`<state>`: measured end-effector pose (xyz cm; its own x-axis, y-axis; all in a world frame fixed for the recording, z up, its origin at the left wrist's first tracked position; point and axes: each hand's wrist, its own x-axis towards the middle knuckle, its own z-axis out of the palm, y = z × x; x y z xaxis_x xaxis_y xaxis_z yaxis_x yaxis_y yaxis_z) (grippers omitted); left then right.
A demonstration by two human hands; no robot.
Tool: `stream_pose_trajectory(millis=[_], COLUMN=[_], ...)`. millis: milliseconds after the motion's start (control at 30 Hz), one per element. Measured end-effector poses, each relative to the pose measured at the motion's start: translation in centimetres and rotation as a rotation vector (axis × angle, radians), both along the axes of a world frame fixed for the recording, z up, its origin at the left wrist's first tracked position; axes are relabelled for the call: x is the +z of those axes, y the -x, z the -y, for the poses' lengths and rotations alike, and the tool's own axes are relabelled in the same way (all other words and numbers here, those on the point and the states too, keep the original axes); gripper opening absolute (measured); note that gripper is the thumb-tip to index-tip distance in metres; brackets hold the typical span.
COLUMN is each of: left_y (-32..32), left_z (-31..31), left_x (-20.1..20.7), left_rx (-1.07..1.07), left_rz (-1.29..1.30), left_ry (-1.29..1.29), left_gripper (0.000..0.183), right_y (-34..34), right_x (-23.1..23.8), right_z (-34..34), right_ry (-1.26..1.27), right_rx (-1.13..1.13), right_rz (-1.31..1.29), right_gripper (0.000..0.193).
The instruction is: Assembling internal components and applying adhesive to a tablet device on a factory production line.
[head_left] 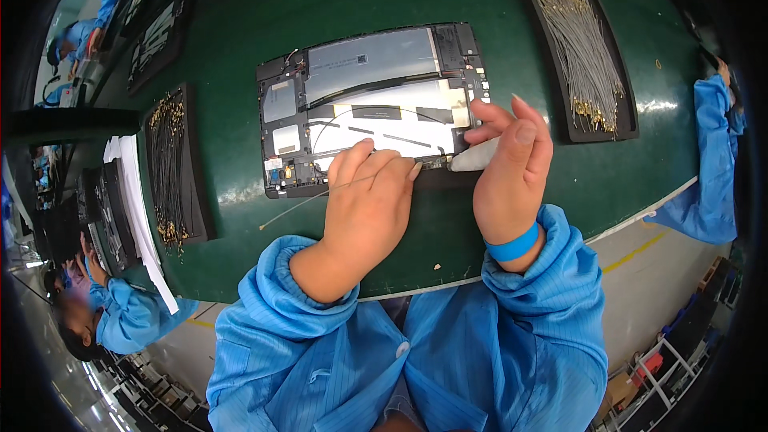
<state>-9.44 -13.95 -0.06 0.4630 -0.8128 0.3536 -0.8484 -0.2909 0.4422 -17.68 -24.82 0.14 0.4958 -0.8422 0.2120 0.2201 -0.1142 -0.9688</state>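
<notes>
A tablet-like device (300, 88) lies opened on the green table, its flat silver battery panels and boards exposed. My left hand (368, 204) rests over its near edge, fingers bent together. A thin grey cable (298, 213) passes through these fingers, its loose gold end sticking out at the left. Inside the device, a thin black cable (344, 111) arcs across the silver area. My right hand (512, 168) is at the near right edge, fingers apart. What seems to be a finger in a white tapered cover (478, 155) touches a small connector area there.
To the right is a black tray (630, 122) of grey cables (576, 48). At the left, another black tray (198, 192) holds dark cables (168, 168). White sheets (144, 208) and dark panels stand farther left. Other people in blue work at both sides.
</notes>
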Motion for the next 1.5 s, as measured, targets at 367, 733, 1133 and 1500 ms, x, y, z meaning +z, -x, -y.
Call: stream_pose_trajectory(millis=[367,733,1133,1500], left_y=[0.1,0.0,-0.2,-0.2], left_z=[0.0,0.0,0.2,-0.2], left_x=[-0.2,-0.4,0.1,0.2], left_rx=[0.019,0.015,0.008,0.001], left_rz=[0.012,0.015,0.013,0.004], left_ry=[-0.016,0.018,-0.009,-0.029], left_gripper=[0.012,0.013,0.011,0.015], right_y=[-0.1,-0.3,-0.3,-2.3], right_x=[-1.7,-1.3,-0.9,1.8], right_z=[-0.1,-0.2,0.0,-0.3], right_ry=[0.249,0.222,0.178,0.712], right_rx=[0.04,0.033,0.053,0.181], right_rz=[-0.019,-0.066,-0.1,-0.292], right_gripper=[0.028,0.028,0.027,0.014])
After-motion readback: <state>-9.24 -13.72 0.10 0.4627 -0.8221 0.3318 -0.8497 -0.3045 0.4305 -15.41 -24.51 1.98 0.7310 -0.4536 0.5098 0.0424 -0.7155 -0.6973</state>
